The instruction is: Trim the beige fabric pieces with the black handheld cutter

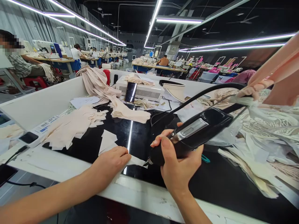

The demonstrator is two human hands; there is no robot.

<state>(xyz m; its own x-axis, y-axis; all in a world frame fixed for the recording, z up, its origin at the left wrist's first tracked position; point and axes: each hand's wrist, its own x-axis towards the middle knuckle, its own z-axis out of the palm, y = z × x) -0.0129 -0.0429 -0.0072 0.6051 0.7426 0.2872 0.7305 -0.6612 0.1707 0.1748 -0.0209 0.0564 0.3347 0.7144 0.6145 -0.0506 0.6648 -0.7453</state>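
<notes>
Gripping the black handheld tool (198, 132) in your right hand (181, 163), you had your fingers and thumb wrapped round its lower body. It slanted above the near part of the table, a silvery plate along its upper side and a narrow metal tip (148, 162) pointing down to the left. A thick black cable (196, 95) looped from the work area up near its rear, where knotted peach cloth (272, 76) hung. Your left hand (108, 166) was closed, fingers curled together over a thin pale piece (137, 161) at the table's near edge; the piece's free end reached to the tip.

Beneath lay a glossy black tabletop (210, 188), reflecting a ceiling light and edged in front by a scuffed white border (149, 189). Peach fabric pieces (72, 124) were heaped on your left, with lace-patterned cloth (266, 123) piled on your right and a teal clip (205, 159) just beyond your right hand. Farther back, a dark phone (130, 92) leaned before a white vented box (151, 90). Past the white side panels, rows of sewing tables stretched under strip lights (153, 23), with several people seated among them
</notes>
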